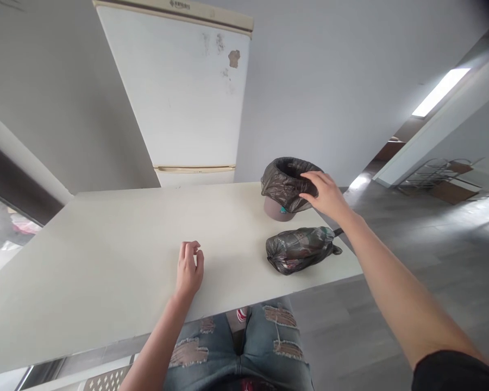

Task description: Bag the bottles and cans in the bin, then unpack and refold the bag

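A small grey-purple trash bin stands near the table's far right edge, with a black plastic bag lining it and folded over its rim. At the bag's right side is my right hand, its thumb and fingers apart at the mouth of the bin. The hand hides part of the rim. In front of the bin lies a filled, knotted black garbage bag on its side; its contents show only faintly. My left hand rests over the table, fingers loosely curled and apart, holding nothing.
The long white table spans the space before me, and its right end is close to both bags. A white refrigerator stands behind it against a grey wall. A metal rack sits farther off on the right.
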Demonstrator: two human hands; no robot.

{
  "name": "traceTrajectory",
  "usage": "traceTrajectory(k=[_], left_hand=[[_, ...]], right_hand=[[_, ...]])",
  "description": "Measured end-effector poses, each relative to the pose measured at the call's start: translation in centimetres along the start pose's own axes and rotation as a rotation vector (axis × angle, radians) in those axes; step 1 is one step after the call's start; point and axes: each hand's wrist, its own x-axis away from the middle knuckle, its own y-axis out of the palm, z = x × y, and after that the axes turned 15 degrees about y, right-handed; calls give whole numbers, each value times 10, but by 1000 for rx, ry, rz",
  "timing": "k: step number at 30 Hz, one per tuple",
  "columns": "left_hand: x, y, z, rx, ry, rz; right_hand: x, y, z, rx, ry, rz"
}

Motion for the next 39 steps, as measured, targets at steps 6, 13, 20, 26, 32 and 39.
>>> traceTrajectory(k=[6,13,20,26,32,39], left_hand=[[-2,0,5,-6,-19,3],[-2,0,4,10,-26,-38],[-1,-2,5,6,29,-100],[-1,-3,8,-20,80,-98],[7,-11,27,-74,155,-20],[98,-99,26,-416,109,251]], right_hand=[[90,-5,38,-23,242,358],[163,10,81,-6,134,-366],[158,43,46,19,90,-435],[133,88,-30,-127,-39,-353],[96,149,-131,-281,-156,-311],[73,208,-233,-392,-245,-310]])
